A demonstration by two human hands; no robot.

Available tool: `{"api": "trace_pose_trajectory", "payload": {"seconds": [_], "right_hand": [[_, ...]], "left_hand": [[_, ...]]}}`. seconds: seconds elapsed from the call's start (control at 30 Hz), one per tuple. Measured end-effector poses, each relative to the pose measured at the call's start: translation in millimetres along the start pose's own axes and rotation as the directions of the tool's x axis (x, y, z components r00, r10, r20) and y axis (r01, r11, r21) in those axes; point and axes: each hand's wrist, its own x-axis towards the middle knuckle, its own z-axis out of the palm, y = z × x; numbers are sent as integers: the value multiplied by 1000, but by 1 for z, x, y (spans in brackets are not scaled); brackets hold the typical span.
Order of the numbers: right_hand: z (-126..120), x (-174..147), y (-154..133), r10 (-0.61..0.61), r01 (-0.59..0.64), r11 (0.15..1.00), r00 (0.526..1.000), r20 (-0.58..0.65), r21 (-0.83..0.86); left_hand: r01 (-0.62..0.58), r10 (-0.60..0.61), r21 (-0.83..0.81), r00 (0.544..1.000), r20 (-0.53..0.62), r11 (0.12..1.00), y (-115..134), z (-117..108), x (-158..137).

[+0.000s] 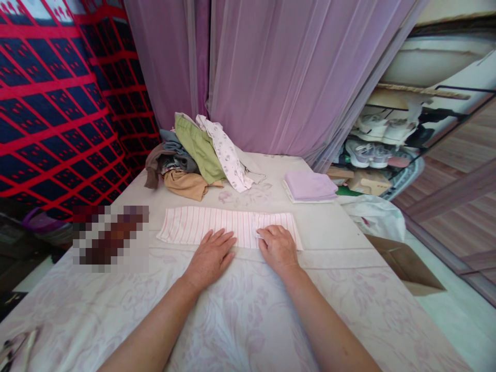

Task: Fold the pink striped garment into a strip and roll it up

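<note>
A pink-and-white striped garment (240, 221) lies on the bed as a long, narrow folded strip running left to right. Across its middle, my left hand (212, 258) rests flat on the near edge, fingers stretched out and apart. My right hand (278, 247) is on the right part of the strip, with its fingers curled in and gripping the cloth at a folded-over edge. The fingertips and thumb of that hand partly hide the cloth under them. What kind of garment it is cannot be made out from this fold.
Behind, a heap of clothes holds green trousers (199, 147) and a tan garment (186, 184). Folded lilac cloth (310, 186) lies at the back right. Purple curtains (263, 77) hang behind the bed. Right of it are a cardboard box (403, 263) and a shoe rack with sneakers (364, 153).
</note>
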Motion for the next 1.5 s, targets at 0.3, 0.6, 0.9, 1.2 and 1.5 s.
{"api": "trace_pose_trajectory", "payload": {"seconds": [0.3, 0.6, 0.9, 1.2, 1.5], "right_hand": [[-7, -6, 26, 80, -47, 958, 991, -106, 284], [-2, -28, 101, 540, -486, 771, 841, -19, 412], [-11, -32, 119, 321, -424, 692, 906, 277, 584], [-18, -50, 103, 222, -239, 856, 971, 90, 458], [-20, -58, 93, 158, -141, 939, 987, -30, 313]], "left_hand": [[-4, 3, -42, 1000, -12, 999, -2, -1, -1], [226, -228, -184, 974, 10, 957, 25, -25, 46], [347, -314, -158, 928, 201, 924, 56, -14, 86], [395, -319, -540, 919, 233, 743, 43, 2, 88], [341, -289, -451, 940, 182, 825, 48, -2, 80]]}}
